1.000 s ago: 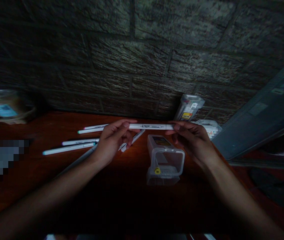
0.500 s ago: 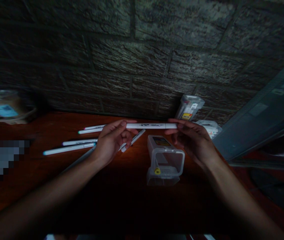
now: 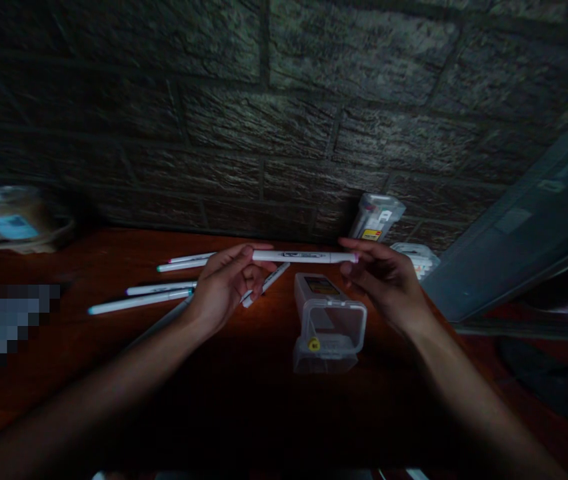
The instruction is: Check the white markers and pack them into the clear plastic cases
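Note:
A white marker [image 3: 301, 256] with black print and a pinkish right tip lies level above the table. My left hand [image 3: 227, 277] pinches its left end between thumb and fingers. Around the pinkish end, my right hand [image 3: 381, 277] has thumb and forefinger apart, and that tip shows between them. Below and between the hands, a clear plastic case [image 3: 329, 320] lies on its side, its mouth facing me. Another white marker [image 3: 267, 285] rests on the table just beyond my left hand.
Several capped markers [image 3: 139, 301] lie left of my left hand on the wooden table [image 3: 114, 267]. A closed clear case [image 3: 377, 217] stands by the brick wall [image 3: 264, 120], near a box of markers [image 3: 417, 260]. At far left is a drink cup [image 3: 9, 213] with a straw.
My right hand has loosened from the marker's right end, uncovering its pinkish tip; its thumb has dropped below. My left hand keeps its pinch. The view has shifted slightly.

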Motion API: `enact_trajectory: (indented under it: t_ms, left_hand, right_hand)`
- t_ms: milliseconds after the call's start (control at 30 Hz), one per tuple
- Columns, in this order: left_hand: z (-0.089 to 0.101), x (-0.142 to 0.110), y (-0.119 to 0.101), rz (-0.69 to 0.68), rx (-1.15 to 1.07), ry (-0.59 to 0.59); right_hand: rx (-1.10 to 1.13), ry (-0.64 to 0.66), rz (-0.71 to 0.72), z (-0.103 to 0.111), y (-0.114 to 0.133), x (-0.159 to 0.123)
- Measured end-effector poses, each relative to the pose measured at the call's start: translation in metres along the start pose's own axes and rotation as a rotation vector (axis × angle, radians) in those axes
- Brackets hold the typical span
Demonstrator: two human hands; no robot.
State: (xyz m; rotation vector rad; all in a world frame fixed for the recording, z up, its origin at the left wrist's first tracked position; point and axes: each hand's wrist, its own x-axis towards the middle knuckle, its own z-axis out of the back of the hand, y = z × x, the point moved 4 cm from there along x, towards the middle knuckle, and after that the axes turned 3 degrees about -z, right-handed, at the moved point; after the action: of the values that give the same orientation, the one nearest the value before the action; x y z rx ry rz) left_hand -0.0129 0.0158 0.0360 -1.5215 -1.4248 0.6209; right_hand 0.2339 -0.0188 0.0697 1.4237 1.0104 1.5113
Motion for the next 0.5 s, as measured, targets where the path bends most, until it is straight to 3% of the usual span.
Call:
enact_trajectory:
  t_ms: [300, 500]
  left_hand:
    - [-0.003, -0.002, 0.001, 0.027, -0.024, 0.027]
    - [0.004, 0.005, 0.003, -0.01, -0.019, 0.006]
  right_hand:
    - [-0.197, -0.049, 0.12, -0.001, 0.014, -0.006]
    - [-0.287, -0.182, 0.161, 0.004, 0.037, -0.009]
